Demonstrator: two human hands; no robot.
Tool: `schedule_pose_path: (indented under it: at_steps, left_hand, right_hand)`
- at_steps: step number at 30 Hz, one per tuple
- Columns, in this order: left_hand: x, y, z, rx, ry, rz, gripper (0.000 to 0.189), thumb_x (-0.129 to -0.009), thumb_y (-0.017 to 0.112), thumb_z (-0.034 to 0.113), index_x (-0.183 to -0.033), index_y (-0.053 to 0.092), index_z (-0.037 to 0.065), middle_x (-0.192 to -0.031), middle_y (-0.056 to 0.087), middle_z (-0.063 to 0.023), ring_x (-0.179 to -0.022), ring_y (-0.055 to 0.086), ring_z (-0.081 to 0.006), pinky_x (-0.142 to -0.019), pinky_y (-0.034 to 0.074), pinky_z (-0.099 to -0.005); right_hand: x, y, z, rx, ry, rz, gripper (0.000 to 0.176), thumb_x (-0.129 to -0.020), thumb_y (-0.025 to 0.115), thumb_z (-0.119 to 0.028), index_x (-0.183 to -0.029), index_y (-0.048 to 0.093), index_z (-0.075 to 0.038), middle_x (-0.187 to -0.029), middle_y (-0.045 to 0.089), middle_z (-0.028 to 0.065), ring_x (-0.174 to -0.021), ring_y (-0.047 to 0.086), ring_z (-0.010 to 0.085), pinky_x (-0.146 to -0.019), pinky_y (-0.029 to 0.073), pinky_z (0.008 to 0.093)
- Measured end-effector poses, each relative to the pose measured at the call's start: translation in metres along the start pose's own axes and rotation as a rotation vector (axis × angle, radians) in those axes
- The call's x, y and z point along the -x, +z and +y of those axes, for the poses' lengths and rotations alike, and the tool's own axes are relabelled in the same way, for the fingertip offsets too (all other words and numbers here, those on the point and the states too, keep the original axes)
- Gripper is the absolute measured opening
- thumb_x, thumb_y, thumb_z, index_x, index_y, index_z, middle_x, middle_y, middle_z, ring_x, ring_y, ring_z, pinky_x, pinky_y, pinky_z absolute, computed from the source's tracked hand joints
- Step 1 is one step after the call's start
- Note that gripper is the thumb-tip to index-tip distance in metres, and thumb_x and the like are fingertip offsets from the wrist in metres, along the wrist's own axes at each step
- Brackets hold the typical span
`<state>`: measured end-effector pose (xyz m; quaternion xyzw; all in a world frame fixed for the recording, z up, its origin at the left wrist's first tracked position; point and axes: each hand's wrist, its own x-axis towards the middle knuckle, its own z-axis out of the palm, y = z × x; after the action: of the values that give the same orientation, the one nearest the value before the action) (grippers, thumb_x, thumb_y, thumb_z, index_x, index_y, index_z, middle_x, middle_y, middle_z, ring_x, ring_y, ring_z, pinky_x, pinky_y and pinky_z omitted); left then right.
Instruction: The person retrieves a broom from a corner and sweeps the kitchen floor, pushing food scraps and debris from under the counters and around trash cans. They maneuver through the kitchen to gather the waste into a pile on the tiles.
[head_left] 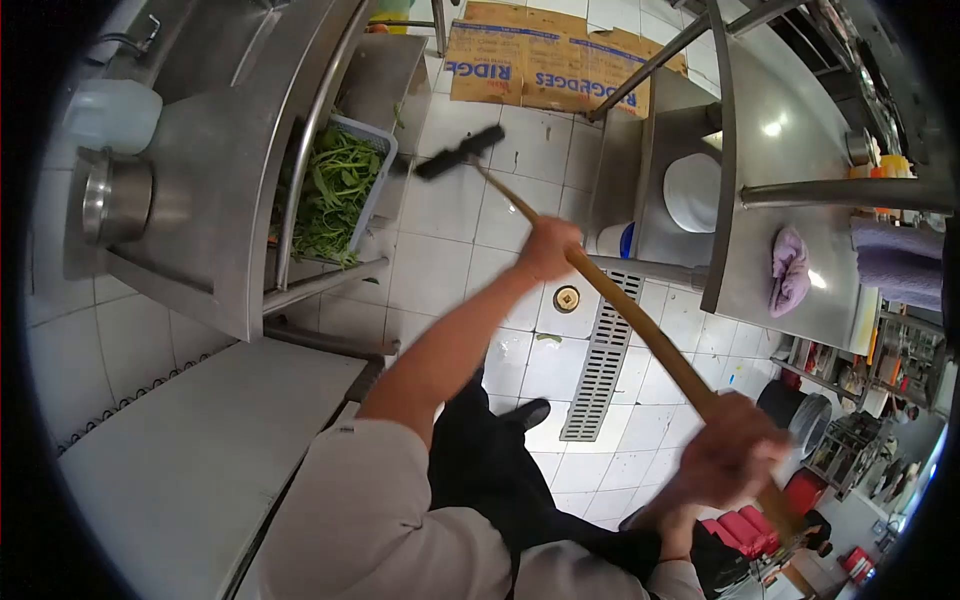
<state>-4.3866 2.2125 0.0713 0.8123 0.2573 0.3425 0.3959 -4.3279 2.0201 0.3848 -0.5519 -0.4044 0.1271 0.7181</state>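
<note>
A floor squeegee with a long wooden handle (pixel 640 318) slants across the view. Its black head (pixel 460 152) is on the white tiles at the far end, slightly blurred. My left hand (pixel 548 248) is wrapped round the lower part of the handle, arm stretched forward. Higher up and closer to my body, my right hand (pixel 735 450) grips the same handle, blurred by motion. Below the handle, a round brass drain cover (pixel 567 299) and a slotted metal floor grate (pixel 604 365) are set in the floor. A green scrap (pixel 549 337) lies near them.
At left, a grey basket of leafy greens (pixel 340 190) sits under a steel counter (pixel 215 190) bearing a steel pot (pixel 118 197). Flattened cardboard (pixel 550 60) covers the floor ahead. A steel table (pixel 765 240) with a purple cloth (pixel 789 272) stands at right. Another person (pixel 815 535) is in the background.
</note>
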Motion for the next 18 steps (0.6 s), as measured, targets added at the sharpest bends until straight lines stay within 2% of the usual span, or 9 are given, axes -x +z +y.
schedule_pose_path:
  at_steps: [1,3,5,7,10,11,13,16,18]
  left_hand:
    - [0.008,0.006,0.03,0.024,-0.057,0.006,0.016,-0.062,0.07,0.013,-0.058,0.055,0.01,-0.062,0.057,-0.0103,-0.066,0.056,-0.0339,-0.063,0.043,-0.0439]
    - [0.018,0.005,0.086,0.129,-0.112,-0.04,0.01,-0.06,0.069,0.009,-0.06,0.06,0.011,-0.062,0.059,-0.0091,-0.066,0.058,-0.0328,-0.066,0.043,-0.0427]
    - [0.022,0.006,0.117,0.159,-0.167,-0.359,0.013,-0.06,0.069,0.014,-0.059,0.057,0.01,-0.062,0.059,-0.01,-0.067,0.058,-0.0335,-0.067,0.045,-0.0441]
    - [0.017,-0.001,0.14,0.205,-0.027,-0.567,0.015,-0.059,0.068,0.016,-0.059,0.055,0.009,-0.062,0.058,-0.0111,-0.067,0.058,-0.0336,-0.066,0.045,-0.0448]
    - [-0.005,-0.004,0.159,0.184,0.083,-0.599,0.014,-0.058,0.068,0.015,-0.059,0.055,0.009,-0.062,0.058,-0.0116,-0.066,0.058,-0.0344,-0.066,0.046,-0.0448]
    - [-0.014,-0.002,0.153,0.18,0.089,-0.582,0.015,-0.057,0.069,0.013,-0.059,0.055,0.009,-0.063,0.059,-0.0111,-0.068,0.058,-0.0338,-0.066,0.045,-0.0447]
    - [-0.044,0.0,0.131,0.153,0.12,-0.55,0.015,-0.056,0.069,0.014,-0.06,0.056,0.007,-0.069,0.062,-0.0133,-0.073,0.06,-0.036,-0.071,0.048,-0.0448]
    - [-0.083,0.024,0.063,0.116,0.218,-0.175,0.019,-0.057,0.072,0.012,-0.058,0.054,0.009,-0.063,0.058,-0.0113,-0.068,0.057,-0.0339,-0.063,0.044,-0.0431]
    - [-0.092,0.042,0.014,0.083,0.197,-0.248,0.021,-0.06,0.072,0.014,-0.055,0.052,0.008,-0.06,0.056,-0.0131,-0.062,0.055,-0.036,-0.059,0.043,-0.0435]
  right_hand:
    - [-0.018,-0.005,-0.02,-0.056,-0.014,-0.029,0.031,-0.093,0.047,-0.02,-0.065,0.035,-0.013,-0.051,0.032,-0.0027,-0.043,0.032,0.0091,-0.045,0.028,0.0287]
    - [-0.033,-0.017,-0.059,-0.056,-0.077,-0.135,0.032,-0.094,0.045,-0.018,-0.064,0.034,-0.015,-0.048,0.032,-0.0043,-0.042,0.032,0.0082,-0.044,0.03,0.0248]
    - [-0.049,-0.021,-0.087,-0.146,-0.202,-0.424,0.03,-0.091,0.05,-0.012,-0.063,0.038,-0.014,-0.045,0.04,-0.0043,-0.04,0.042,0.0052,-0.039,0.036,0.0195]
    - [-0.054,-0.034,-0.11,-0.418,-0.246,-0.638,0.024,-0.087,0.055,-0.012,-0.065,0.046,-0.01,-0.046,0.047,-0.0027,-0.04,0.047,0.0059,-0.04,0.042,0.0205]
    - [-0.036,-0.048,-0.137,-0.181,-0.331,-0.495,0.031,-0.087,0.065,-0.018,-0.066,0.042,-0.012,-0.055,0.052,-0.0018,-0.041,0.053,0.008,-0.04,0.052,0.0227]
    - [-0.033,-0.059,-0.139,-0.167,-0.256,-0.643,0.031,-0.089,0.061,-0.019,-0.066,0.041,-0.012,-0.05,0.048,-0.004,-0.038,0.048,0.0078,-0.037,0.047,0.0228]
    - [0.014,-0.061,-0.117,-0.103,-0.317,-0.139,0.021,-0.085,0.057,-0.015,-0.067,0.054,-0.004,-0.054,0.056,0.0029,-0.045,0.054,0.0107,-0.047,0.049,0.0259]
    - [0.07,-0.107,-0.027,1.042,-0.418,0.022,0.024,-0.09,0.051,-0.018,-0.084,0.054,0.005,-0.074,0.061,0.0188,-0.071,0.062,0.0297,-0.072,0.051,0.047]
    - [0.038,-0.03,0.022,0.361,0.048,0.1,0.022,-0.089,0.052,-0.02,-0.088,0.049,0.002,-0.073,0.06,0.0174,-0.073,0.06,0.0313,-0.075,0.048,0.0512]
